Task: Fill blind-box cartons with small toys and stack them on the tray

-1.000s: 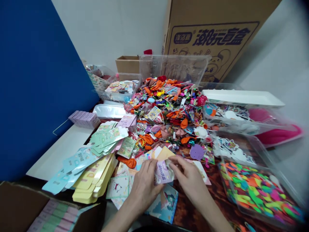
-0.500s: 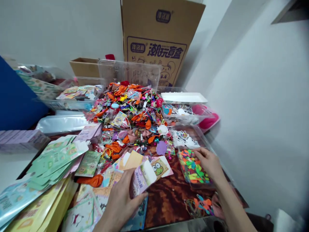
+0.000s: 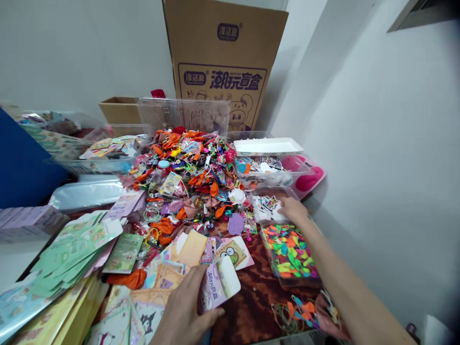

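My left hand [image 3: 189, 306] is closed around a small purple-and-white cardboard box [image 3: 214, 287], tilted, with its white flap raised at the top. Over the clear tray of white-edged stickers [image 3: 266, 208] is my right hand [image 3: 295, 211], its fingers drawn together at the tray's right side. What its fingertips pinch, if anything, I cannot make out. Just in front of that tray, under my right forearm, lies a clear box of small colourful balloons [image 3: 289, 251]. Close behind the purple box rest cards, one with a green frog face [image 3: 230, 254].
A large heap of small toys and orange balloons [image 3: 194, 163] fills the table's middle. Flattened green cartons [image 3: 72, 244] and yellow cartons [image 3: 57, 311] lie at left. Behind stand a tall brown carton [image 3: 223, 52] and a white tray [image 3: 268, 145]. Rubber bands [image 3: 283, 316] lie near the front edge.
My right hand has moved from the box of colourful balloons back to the sticker tray behind it. My left hand still holds the purple box. The view has shifted slightly.
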Demonstrator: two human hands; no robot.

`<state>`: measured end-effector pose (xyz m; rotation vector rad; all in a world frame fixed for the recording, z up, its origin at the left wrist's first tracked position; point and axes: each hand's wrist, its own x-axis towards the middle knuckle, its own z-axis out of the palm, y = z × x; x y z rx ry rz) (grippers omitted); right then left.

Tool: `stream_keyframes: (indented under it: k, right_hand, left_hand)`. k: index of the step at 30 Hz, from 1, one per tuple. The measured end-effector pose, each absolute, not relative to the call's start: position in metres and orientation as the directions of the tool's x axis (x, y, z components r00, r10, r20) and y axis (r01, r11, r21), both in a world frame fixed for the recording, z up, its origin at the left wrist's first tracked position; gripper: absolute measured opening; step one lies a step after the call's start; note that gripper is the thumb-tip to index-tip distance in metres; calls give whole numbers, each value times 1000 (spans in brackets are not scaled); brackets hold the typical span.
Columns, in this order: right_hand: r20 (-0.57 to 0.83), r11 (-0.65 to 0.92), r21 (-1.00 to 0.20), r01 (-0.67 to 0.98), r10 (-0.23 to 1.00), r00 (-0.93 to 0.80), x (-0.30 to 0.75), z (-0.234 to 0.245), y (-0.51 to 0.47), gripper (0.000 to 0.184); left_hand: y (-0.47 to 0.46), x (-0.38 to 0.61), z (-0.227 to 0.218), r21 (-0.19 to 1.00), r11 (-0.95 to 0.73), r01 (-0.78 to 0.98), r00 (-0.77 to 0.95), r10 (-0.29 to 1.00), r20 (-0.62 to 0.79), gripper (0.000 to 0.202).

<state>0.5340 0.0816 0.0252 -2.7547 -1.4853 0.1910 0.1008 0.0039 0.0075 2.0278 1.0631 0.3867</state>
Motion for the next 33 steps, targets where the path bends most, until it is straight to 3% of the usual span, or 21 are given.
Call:
stream_keyframes:
  k: [9,18,23,27,33]
  right_hand:
    - [-160,-607,-77,791,791,591,530,35,64,27]
    - [-277,-590,15,807,773,570,520,28,78,30]
    - [-314,-539,-69,839,810,495,526,26,79,24]
    - [-221,-513,-184,838,853,474,535,28,68,24]
    - [47,-512,-300,805,835,549,528,42,33,23]
  left_hand:
    - [4,95,15,762,-296,576,579,806,-124,67]
    - [1,87,10,764,-302,570,562,821,-95,68]
    - [4,81,10,773,-314,551,545,837,-49,66]
    - [7,76,12,784,-303,541,539,841,-47,64]
    - [10,77,15,786,-281,551,559,823,-98,65]
